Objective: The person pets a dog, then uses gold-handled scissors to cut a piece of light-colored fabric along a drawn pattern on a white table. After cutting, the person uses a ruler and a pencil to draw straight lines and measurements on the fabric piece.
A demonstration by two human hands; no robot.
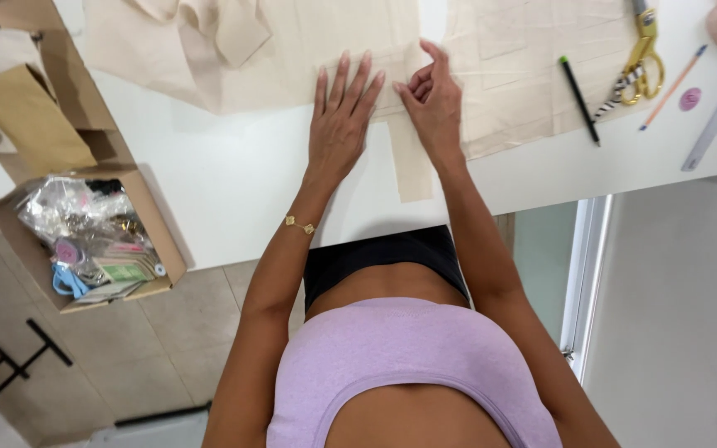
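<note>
The left hand (343,116) lay flat, fingers spread, on the beige cloth (309,50) at the table's (226,182) far side; the right hand (433,104) pinched its edge. A tug could likely shift the cloth's narrow strip (412,166).

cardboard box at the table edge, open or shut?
Open. The cardboard box has no lid or flaps over its top, and its contents show: clear plastic bags, small packets and a blue item.

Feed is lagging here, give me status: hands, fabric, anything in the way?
Left hand flat on beige fabric, fingers spread. Right hand pinching a fabric strip. Black pen and gold scissors lie to the right, clear of both.
</note>
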